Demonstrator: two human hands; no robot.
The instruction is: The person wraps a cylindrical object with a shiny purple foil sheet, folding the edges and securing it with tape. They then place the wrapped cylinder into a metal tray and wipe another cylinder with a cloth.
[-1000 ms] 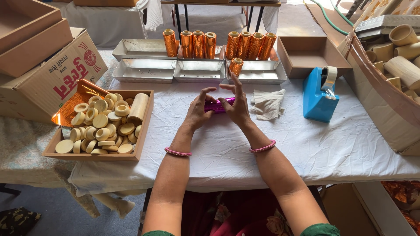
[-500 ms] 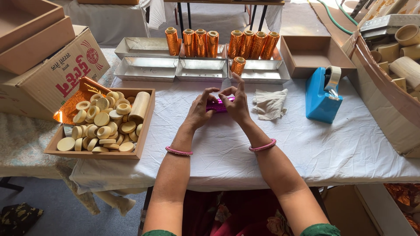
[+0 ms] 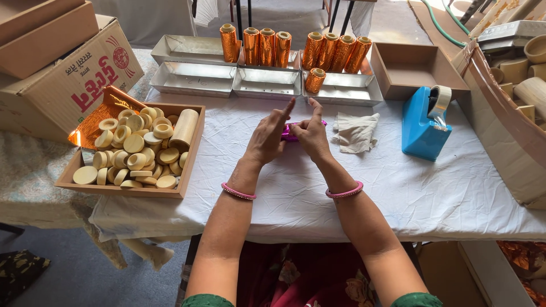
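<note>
blue tape dispenser (image 3: 422, 126) sitting right | wooden tray of discs (image 3: 190, 153) lying left | orange foil tubes (image 3: 293, 48) standing far

Shiny magenta foil roll (image 3: 291, 132), orange-gold foil tubes (image 3: 267, 47), blue tape dispenser (image 3: 421, 128), white tablecloth (image 3: 398, 187), pink bangles (image 3: 239, 192).

Both bare forearms reach forward and converge, each wrist ringed by 1 pink bangle. The left hand (image 3: 267, 139) lies knuckles up, index finger stretched straight ahead, the other fingers curled down. The right hand (image 3: 313, 135) sits just beside it, fingers bent inward, thumb toward the left fingertips.
</note>
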